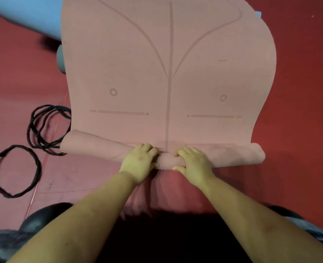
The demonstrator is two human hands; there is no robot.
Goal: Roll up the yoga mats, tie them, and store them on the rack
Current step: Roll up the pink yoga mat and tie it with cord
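A pink yoga mat (168,63) with printed alignment lines lies flat on the red floor, stretching away from me. Its near end is wound into a thin roll (92,146) that runs across the view. My left hand (139,162) and my right hand (193,163) sit side by side on the middle of that roll, fingers curled over its top and thumbs at its near side. Black cord loops (48,128) lie on the floor to the left of the roll, and a separate single black loop (14,171) lies nearer to me.
A light blue mat (29,16) lies at the far left, partly under the pink one. A grey rolled end (61,59) pokes out beside the pink mat's left edge. My knees (39,217) rest on the red floor at the bottom of the view.
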